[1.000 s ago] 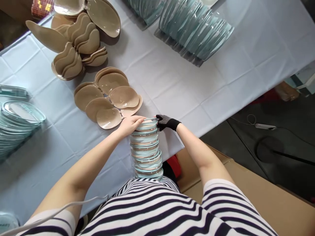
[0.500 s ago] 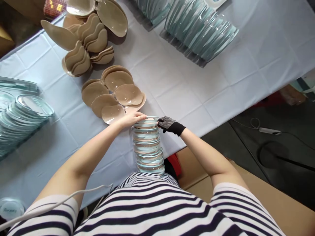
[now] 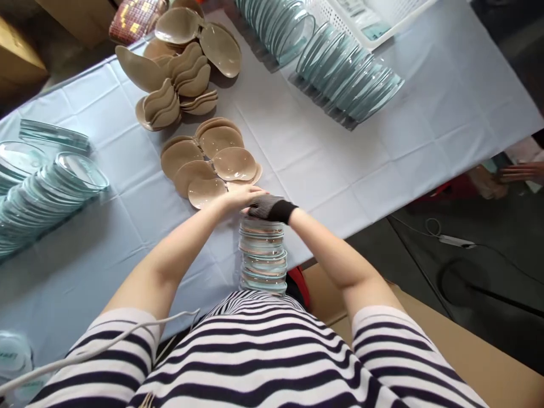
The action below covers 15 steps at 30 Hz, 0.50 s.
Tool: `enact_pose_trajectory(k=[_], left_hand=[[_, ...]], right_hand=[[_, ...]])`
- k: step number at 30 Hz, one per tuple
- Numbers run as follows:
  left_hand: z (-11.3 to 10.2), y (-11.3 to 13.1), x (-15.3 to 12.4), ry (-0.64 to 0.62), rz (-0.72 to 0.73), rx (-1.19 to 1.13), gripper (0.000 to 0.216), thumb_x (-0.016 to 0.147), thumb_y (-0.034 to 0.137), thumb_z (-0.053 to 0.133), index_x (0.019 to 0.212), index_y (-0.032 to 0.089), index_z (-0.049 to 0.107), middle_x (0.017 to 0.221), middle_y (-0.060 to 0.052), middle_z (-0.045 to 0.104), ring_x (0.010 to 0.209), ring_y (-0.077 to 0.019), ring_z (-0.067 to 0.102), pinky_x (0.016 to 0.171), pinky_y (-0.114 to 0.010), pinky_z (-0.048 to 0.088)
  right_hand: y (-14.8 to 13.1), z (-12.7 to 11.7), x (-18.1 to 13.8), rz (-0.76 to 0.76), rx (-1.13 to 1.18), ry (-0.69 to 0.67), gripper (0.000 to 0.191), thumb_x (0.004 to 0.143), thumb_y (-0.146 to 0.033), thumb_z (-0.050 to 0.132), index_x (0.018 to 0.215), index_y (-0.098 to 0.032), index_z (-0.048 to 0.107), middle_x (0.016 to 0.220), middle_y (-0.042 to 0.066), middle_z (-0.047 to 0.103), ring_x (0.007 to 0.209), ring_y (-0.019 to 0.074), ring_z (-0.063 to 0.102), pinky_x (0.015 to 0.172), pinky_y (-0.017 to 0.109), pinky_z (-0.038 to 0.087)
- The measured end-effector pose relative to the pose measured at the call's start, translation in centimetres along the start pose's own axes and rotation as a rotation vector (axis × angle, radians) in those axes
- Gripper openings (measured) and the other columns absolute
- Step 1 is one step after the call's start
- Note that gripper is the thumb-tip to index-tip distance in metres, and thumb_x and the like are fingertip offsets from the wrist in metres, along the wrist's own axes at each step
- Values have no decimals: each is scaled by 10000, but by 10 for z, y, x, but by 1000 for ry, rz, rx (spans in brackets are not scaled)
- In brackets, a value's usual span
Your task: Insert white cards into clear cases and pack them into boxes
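A tall stack of clear round cases with pale blue rims (image 3: 262, 258) rests against my striped shirt at the table's near edge. My bare left hand (image 3: 242, 198) lies flat on top of the stack, fingers stretched out. My right hand (image 3: 267, 207), in a black dotted glove, presses on the top of the same stack beside it, fingers curled over the top case. Just beyond my hands lie several beige silicone cups (image 3: 210, 164) on the light blue tablecloth (image 3: 331, 164).
More beige cups (image 3: 182, 73) are piled at the back. Rows of clear blue-rimmed cases stand at the back right (image 3: 352, 79) and at the left (image 3: 46, 190). A white basket (image 3: 374, 17) sits behind. A cardboard box (image 3: 467, 351) stands on the floor at right.
Both hands have come together on top of the stack and press it down; the stack looks shorter. The view has tilted, showing more of the table's far side.
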<state>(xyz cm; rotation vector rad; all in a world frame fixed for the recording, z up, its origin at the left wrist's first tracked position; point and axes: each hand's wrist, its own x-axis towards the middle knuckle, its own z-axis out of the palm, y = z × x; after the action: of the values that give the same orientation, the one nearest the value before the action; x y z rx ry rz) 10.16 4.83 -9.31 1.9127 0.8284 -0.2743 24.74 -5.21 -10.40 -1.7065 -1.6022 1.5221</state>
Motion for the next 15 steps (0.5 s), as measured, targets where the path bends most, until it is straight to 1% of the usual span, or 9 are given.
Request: enact_pose_trajectory(k=[1,2,3,4,6,8,10,12,15], left_hand=[[10,-3,-8,87,85,12,492,859,547,541,1208,237,699,1212,-48,706,1142,-244,623,1007,-349,468],[18,-5,-15,161,147,37,508,858,533,550,1247,230,671,1257,-61,680,1182,-247,600,1043,-369,443],[25,-7,-20,211,179,70,521,842,519,579,1263,221,655,1279,-74,662,1202,-252,585,1061,-383,427],[30,-8,-22,232,188,101,527,824,505,611,1263,216,650,1283,-82,655,1205,-255,580,1065,-389,422],[34,-8,-23,220,177,135,511,812,484,640,1249,220,652,1265,-77,658,1187,-250,587,1055,-382,427],[33,-7,-21,192,165,140,492,822,474,640,1249,229,649,1249,-61,663,1169,-240,594,1039,-365,436],[31,-4,-19,181,159,132,479,836,475,627,1248,231,648,1235,-53,667,1153,-234,598,1019,-353,447],[29,-2,-19,176,153,126,457,854,472,604,1235,226,657,1226,-53,668,1138,-232,603,1013,-351,450],[30,1,-20,174,150,128,407,881,442,559,1198,219,684,1195,-59,678,1109,-231,610,1023,-363,444]], right_hand=[[22,-6,-11,41,40,5,281,912,-371,599,831,-125,707,722,35,679,641,135,617,615,223,514],[45,-9,-22,106,99,33,267,916,-356,570,864,-128,699,684,28,651,590,122,583,554,212,491],[68,-9,-33,193,171,63,260,920,-347,542,909,-131,687,665,22,625,554,113,551,500,204,466],[88,-5,-43,261,268,56,230,904,-305,544,1007,-142,668,646,6,597,550,108,538,488,193,462],[116,10,-53,328,463,-88,298,855,-266,585,1135,-171,621,659,-8,591,573,107,556,511,190,490],[128,26,-51,322,565,-203,338,798,-233,629,1132,-180,614,673,-11,596,589,109,574,537,199,516],[129,34,-44,312,554,-204,290,751,-190,640,1040,-162,631,655,-14,580,567,105,558,520,202,512],[126,32,-40,301,512,-186,212,722,-161,629,934,-149,635,668,-8,578,564,99,537,495,199,499],[123,23,-52,228,506,-195,81,753,-218,604,790,-146,606,743,16,590,605,94,531,505,193,506]])
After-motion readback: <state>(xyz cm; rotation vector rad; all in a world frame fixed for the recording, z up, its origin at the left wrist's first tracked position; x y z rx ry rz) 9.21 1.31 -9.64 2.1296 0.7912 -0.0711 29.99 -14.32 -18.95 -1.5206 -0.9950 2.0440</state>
